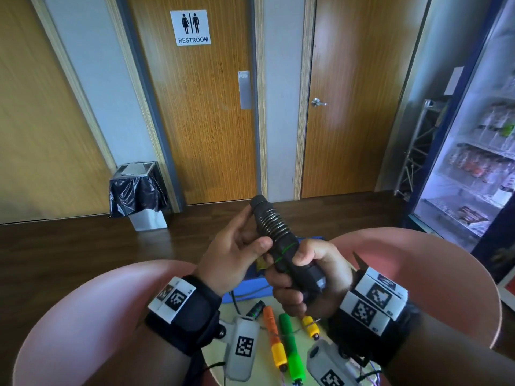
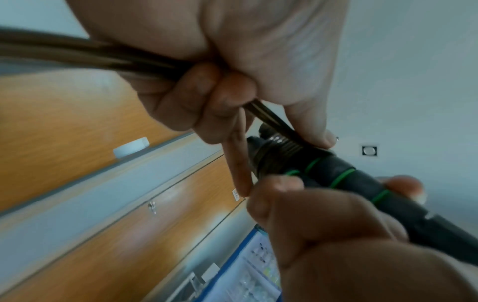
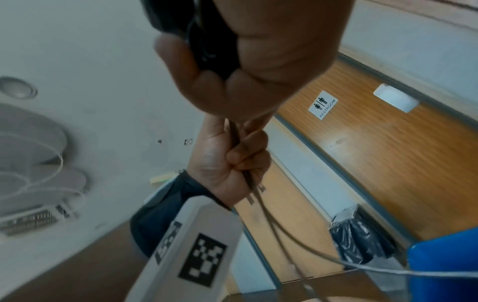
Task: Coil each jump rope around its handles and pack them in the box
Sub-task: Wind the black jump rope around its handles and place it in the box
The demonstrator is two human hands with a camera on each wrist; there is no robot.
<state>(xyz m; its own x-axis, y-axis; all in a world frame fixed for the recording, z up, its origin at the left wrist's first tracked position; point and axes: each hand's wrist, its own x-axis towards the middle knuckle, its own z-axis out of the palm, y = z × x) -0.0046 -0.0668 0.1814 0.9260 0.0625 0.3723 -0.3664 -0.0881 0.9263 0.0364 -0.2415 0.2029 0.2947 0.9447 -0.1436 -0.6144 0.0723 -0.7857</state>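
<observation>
Wooden restroom door [image 1: 195,112] and lined bin [image 1: 138,190] behind. Right hand [image 1: 306,277] grips black ribbed handles [image 1: 274,232]; left hand [image 1: 237,252] pinches thin cord [image 2: 90,55]. Coloured handles [image 1: 289,346] lie below.

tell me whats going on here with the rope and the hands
A person is winding a dark jump rope around its black handles. The right hand grips the lower end of the handles, while the left hand holds the loose cord and lays turns near the top; a band of coils already sits there. Below, on the table, lie orange and green handles of other ropes, not yet wound. A blue box sits just behind the hands.
</observation>
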